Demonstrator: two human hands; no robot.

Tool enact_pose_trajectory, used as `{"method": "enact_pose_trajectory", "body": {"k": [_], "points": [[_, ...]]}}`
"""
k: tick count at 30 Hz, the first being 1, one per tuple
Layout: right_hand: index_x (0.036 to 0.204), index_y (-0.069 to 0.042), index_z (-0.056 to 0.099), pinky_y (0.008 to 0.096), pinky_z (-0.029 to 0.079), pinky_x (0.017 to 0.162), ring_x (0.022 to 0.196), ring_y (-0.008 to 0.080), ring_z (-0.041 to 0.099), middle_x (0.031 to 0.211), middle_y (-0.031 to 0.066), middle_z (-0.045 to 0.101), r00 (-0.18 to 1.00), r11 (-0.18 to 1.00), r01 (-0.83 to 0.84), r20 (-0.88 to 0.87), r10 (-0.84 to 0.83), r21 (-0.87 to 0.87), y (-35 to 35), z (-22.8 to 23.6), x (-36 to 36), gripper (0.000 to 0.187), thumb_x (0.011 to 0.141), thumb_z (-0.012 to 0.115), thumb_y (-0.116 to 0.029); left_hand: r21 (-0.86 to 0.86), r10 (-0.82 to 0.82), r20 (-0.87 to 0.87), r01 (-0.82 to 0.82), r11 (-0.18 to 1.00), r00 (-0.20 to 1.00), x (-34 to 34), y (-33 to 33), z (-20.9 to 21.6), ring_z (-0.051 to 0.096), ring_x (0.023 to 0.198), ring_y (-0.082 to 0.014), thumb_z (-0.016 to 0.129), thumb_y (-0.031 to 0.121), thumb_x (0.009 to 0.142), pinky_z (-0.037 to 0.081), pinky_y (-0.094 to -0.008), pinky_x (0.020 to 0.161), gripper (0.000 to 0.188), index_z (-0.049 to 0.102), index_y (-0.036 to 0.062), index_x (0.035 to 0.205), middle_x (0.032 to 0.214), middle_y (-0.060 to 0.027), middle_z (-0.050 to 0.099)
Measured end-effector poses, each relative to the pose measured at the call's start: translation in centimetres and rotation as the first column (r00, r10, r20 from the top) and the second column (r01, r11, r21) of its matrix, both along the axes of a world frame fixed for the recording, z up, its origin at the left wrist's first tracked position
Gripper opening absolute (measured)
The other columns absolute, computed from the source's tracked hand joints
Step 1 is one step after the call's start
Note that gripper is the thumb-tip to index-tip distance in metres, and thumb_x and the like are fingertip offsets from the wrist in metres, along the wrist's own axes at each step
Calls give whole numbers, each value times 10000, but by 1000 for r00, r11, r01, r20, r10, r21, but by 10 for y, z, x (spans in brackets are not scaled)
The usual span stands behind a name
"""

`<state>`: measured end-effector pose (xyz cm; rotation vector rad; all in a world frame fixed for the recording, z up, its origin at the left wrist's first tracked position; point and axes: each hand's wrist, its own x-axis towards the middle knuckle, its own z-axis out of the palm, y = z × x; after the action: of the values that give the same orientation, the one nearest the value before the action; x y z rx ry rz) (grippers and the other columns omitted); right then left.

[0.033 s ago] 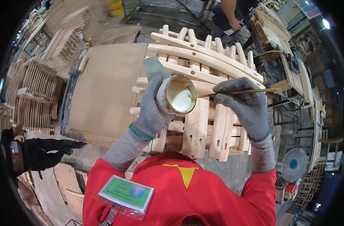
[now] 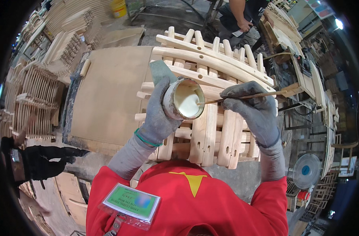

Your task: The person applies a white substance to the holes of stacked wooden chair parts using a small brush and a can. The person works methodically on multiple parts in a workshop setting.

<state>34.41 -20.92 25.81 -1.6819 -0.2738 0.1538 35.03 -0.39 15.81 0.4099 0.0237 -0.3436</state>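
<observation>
Two gloved hands are hanging over a stack of pale wooden pieces [image 2: 205, 135] as I'm watching. The left hand [image 2: 158, 114] is gripping a smeared cup [image 2: 170, 100], fingers curling around its side, its mouth tilting toward the wearer and showing creamy liquid [image 2: 187, 102]. A grey-green flat piece [image 2: 160, 70] is jutting out beside the cup, above that hand. The right hand [image 2: 250, 104] is pinching a thin wooden stick [image 2: 215, 101] between its fingers, the tip reaching into the cup's mouth. Leftward, a cardboard sheet [image 2: 108, 94] is lying flat; beyond the wood, another person's hand [image 2: 245, 26] is showing.
</observation>
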Motion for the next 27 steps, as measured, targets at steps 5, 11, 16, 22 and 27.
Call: {"method": "enact_pose_trajectory", "body": {"k": [5, 11, 16, 22, 27], "points": [[965, 12, 556, 294, 561, 728, 809, 205, 648, 930, 150, 633, 962, 778, 238, -251, -107, 581, -10, -39, 29, 130, 849, 587, -36, -90, -9, -96, 0, 996, 995, 24, -7, -14, 530, 1113, -275, 296, 433, 958, 431, -430, 963, 532, 462, 15, 1243, 1214, -130, 530], [994, 2, 561, 291, 578, 663, 734, 202, 641, 850, 130, 621, 851, 721, 385, -524, -36, 576, -16, -87, 74, 167, 904, 539, -137, -154, -57, -72, 46, 987, 996, 63, -16, -33, 555, 1076, -272, 330, 472, 941, 466, -425, 921, 543, 488, 27, 1209, 1171, -128, 556], [1018, 21, 530, 265, 577, 639, 687, 186, 633, 858, 127, 612, 803, 732, 417, -596, -19, 539, -20, -110, 128, 198, 909, 533, -144, -169, 25, -53, -34, 985, 998, 105, -25, -54, 559, 1063, -280, 299, 493, 942, 475, -456, 903, 555, 473, 42, 1213, 1158, -121, 556], [954, 25, 556, 269, 564, 550, 602, 165, 630, 783, 116, 624, 924, 843, 381, -181, -336, 380, -21, -104, 228, 186, 862, 596, -132, -151, 212, 2, -209, 966, 977, 129, -15, -77, 529, 1106, -280, 266, 547, 931, 443, -522, 925, 570, 432, 110, 1257, 1204, -105, 528], [889, 6, 586, 225, 513, 552, 624, 103, 598, 761, 59, 625, 934, 945, 323, 146, -327, 52, -21, -118, 271, 157, 815, 662, -110, -166, 179, -41, -184, 969, 983, 131, -13, -82, 525, 1114, -280, 272, 556, 925, 420, -543, 943, 584, 432, 107, 1263, 1213, -108, 524]]}}
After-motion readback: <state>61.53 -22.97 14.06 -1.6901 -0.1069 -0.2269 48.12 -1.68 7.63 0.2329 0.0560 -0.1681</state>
